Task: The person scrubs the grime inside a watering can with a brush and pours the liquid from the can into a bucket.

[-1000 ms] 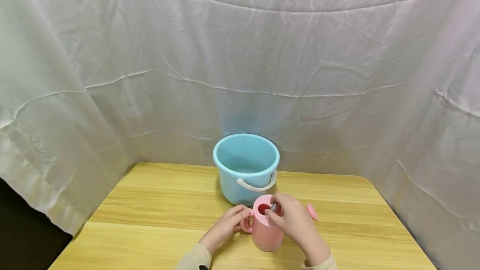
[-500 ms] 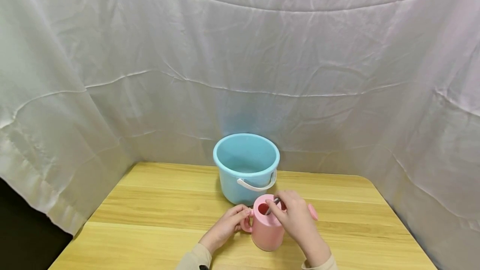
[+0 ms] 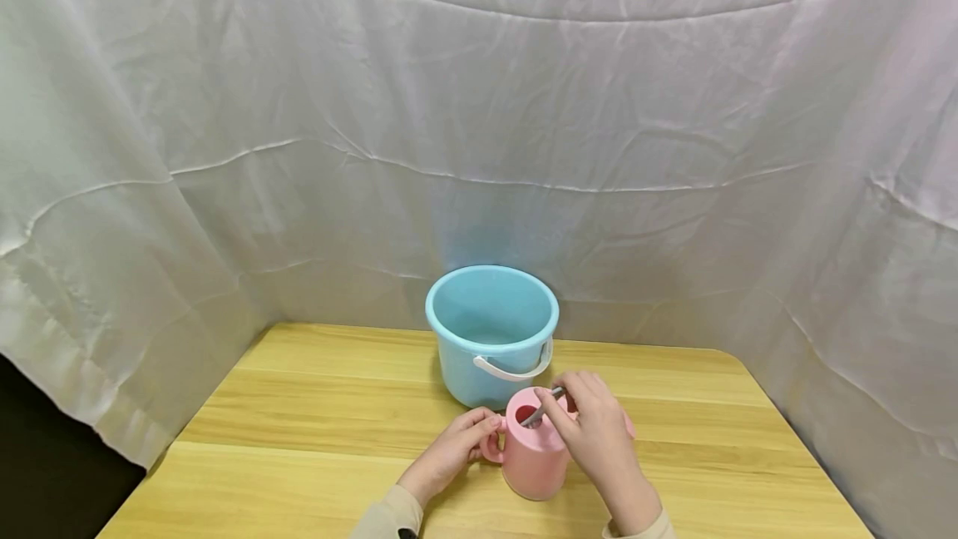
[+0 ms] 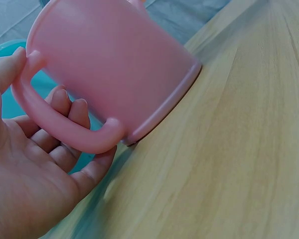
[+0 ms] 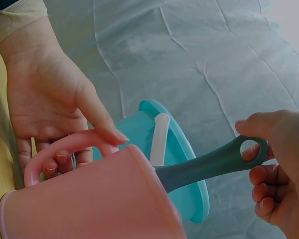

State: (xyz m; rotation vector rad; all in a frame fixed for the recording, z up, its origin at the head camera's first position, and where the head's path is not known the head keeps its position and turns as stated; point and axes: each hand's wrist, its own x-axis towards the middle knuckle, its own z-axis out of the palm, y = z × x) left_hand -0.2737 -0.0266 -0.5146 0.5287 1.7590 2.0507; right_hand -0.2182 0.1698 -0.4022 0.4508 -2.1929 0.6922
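Observation:
A pink watering can (image 3: 533, 472) stands upright on the wooden table, with a round opening in its top. My left hand (image 3: 452, 449) holds its loop handle (image 4: 65, 124), fingers through the loop and thumb on top. A dark grey-green tool handle (image 5: 204, 167) with a hole in its end sticks out of the opening at a slant. My right hand (image 3: 595, 431) pinches that handle by its holed end, above the can. The tool's lower part is hidden inside the can, so its kind cannot be told. My right hand mostly covers the can's spout (image 3: 629, 425).
Right behind the watering can stands a light blue bucket (image 3: 460, 364) with a white carrying handle (image 3: 516, 377) hanging at its front. Pale grey cloth (image 3: 337, 231) hangs round the back and sides of the table (image 3: 314, 414).
My right hand has shifted slightly up and to the right. The tool handle in it leans over more and shows more of its length. My left hand and the watering can have stayed put.

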